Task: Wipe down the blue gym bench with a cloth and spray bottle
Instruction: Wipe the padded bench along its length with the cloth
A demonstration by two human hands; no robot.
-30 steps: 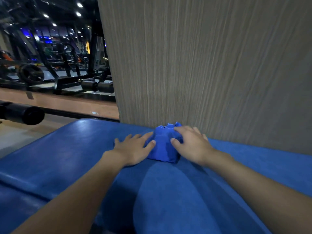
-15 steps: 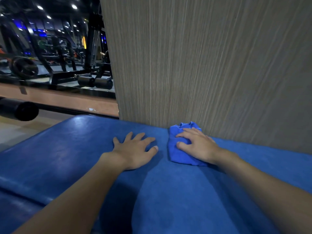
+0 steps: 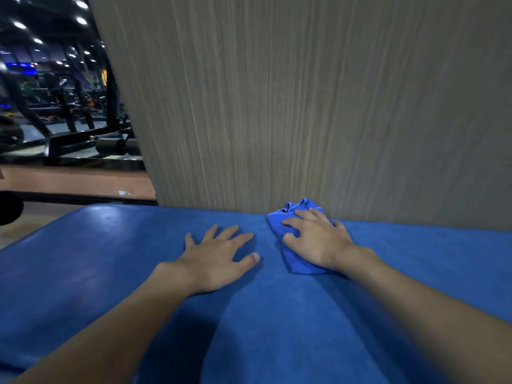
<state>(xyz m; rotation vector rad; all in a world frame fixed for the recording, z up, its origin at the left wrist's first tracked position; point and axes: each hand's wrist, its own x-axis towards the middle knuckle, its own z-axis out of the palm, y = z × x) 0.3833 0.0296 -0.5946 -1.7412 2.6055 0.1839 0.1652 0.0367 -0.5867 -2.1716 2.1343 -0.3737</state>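
The blue gym bench (image 3: 116, 275) fills the lower half of the head view, its padded top running left to right. A crumpled blue cloth (image 3: 297, 263) lies on the bench close to the wall. My right hand (image 3: 318, 242) presses down on the cloth with its fingers curled into the fabric. My left hand (image 3: 219, 256) rests flat on the bare bench pad a little to the left of the cloth, fingers spread, holding nothing. No spray bottle is in view.
A grey wood-grain wall panel (image 3: 304, 106) rises straight from the bench's far edge. To the left, beyond a strip of brown floor (image 3: 72, 180), stand dark gym racks and machines (image 3: 69, 128). A black roller pad (image 3: 8, 207) shows at the left edge.
My right hand has slid the cloth to the right along the wall. My left hand let go of the cloth and stayed flat on the pad.
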